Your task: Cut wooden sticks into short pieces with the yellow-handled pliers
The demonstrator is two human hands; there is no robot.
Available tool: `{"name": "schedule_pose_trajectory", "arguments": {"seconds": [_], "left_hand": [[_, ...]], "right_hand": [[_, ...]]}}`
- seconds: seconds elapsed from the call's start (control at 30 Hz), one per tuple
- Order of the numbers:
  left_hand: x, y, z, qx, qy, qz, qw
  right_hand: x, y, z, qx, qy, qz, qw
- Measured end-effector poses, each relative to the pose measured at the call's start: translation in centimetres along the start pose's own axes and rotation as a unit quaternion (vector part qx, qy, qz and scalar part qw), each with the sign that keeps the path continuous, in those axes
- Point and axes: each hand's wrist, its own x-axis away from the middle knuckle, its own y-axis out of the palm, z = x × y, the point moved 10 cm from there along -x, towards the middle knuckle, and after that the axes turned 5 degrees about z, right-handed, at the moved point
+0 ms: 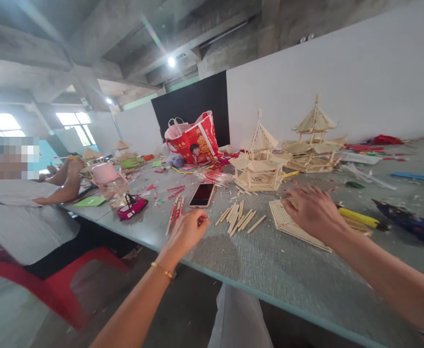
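Observation:
My left hand (pixel 190 231) is above the table's front edge, fingers curled together; whatever they hold, if anything, is too small to make out. Just right of it lie several short wooden sticks (pixel 236 217), loose on the table. My right hand (pixel 315 212) is over a flat panel of sticks laid side by side (pixel 299 233), with its fingers stretched forward and partly covering the panel. Behind the sticks stands a small pavilion model made of sticks (pixel 258 169). A second, taller pavilion model (pixel 315 140) stands to its right.
A phone (pixel 201 195), red-and-white packets (pixel 175 212) and a purple pouch (pixel 132 207) lie left on the table (pixel 233 263). A red bag (pixel 193 140) stands behind. Right are a yellow-handled tool (pixel 360 217) and dark blue cloth-like item (pixel 411 222). A co-worker (pixel 26 212) sits left.

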Motion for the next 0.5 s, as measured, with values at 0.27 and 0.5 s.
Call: {"name": "schedule_pose_trajectory", "arguments": {"seconds": [0.27,0.5], "left_hand": [[-7.2,7.0,2.4,-0.072,0.019,-0.145,0.987],[-8.3,7.9,1.8,-0.079,0.014,-0.154,0.985]], "right_hand": [[0.3,1.0,-1.0,-0.066,-0.005,-0.042,0.997],[0.2,0.7,-1.5,-0.078,-0.012,-0.036,0.996]]}}
